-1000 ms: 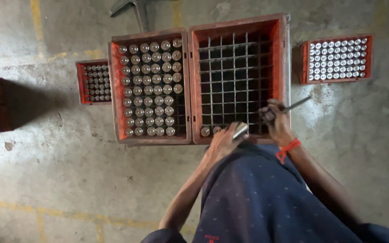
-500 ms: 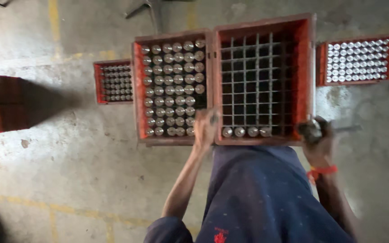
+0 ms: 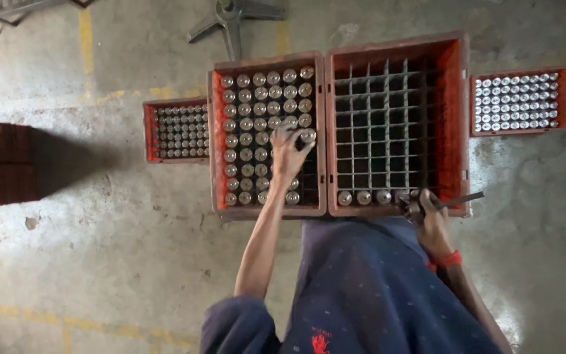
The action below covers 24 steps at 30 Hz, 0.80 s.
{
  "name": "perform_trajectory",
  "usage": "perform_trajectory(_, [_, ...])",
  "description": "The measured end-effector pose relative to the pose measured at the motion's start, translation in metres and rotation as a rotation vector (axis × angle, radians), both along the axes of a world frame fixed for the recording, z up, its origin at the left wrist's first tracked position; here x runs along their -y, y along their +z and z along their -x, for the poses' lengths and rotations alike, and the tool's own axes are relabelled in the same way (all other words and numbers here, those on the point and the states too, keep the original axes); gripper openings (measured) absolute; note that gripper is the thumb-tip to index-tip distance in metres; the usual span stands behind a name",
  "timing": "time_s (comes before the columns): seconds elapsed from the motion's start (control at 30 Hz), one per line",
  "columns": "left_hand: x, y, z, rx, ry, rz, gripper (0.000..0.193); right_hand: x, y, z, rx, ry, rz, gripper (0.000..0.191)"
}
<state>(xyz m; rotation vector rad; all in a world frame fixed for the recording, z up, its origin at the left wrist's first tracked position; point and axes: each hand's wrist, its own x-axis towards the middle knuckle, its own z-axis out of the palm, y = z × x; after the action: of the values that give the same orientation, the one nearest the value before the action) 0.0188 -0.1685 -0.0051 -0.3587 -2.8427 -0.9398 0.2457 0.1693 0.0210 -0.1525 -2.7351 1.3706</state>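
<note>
Left hand (image 3: 287,147) clamped on capped bottle (image 3: 291,124) in full crate (image 3: 266,62) (glass, likely heavy, slick: take by neck); right hand (image 3: 430,216) closed round dark tool (image 3: 456,198).

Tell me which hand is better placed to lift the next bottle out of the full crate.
Left. The left hand is already over the capped bottles in the full crate. The right hand sits at the near edge of the mostly empty crate, gripping a metal tool.
</note>
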Motion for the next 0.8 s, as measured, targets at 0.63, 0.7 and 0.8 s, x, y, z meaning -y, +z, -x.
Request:
perform_trajectory(0.63, [-0.157,0.040,-0.163,0.585,-0.092,-0.388,0.035,0.032,0.044,0.084,0.146,-0.379,1.212,0.013])
perform_trajectory(0.7, [-0.168,0.038,-0.165,0.578,-0.131,-0.295,0.041,0.027,0.047,0.079,0.186,-0.330,1.072,0.012])
perform_trajectory(0.8, [-0.179,0.030,-0.166,0.675,-0.183,-0.270,0.036,0.013,0.039,0.068,0.134,-0.023,1.111,0.012])
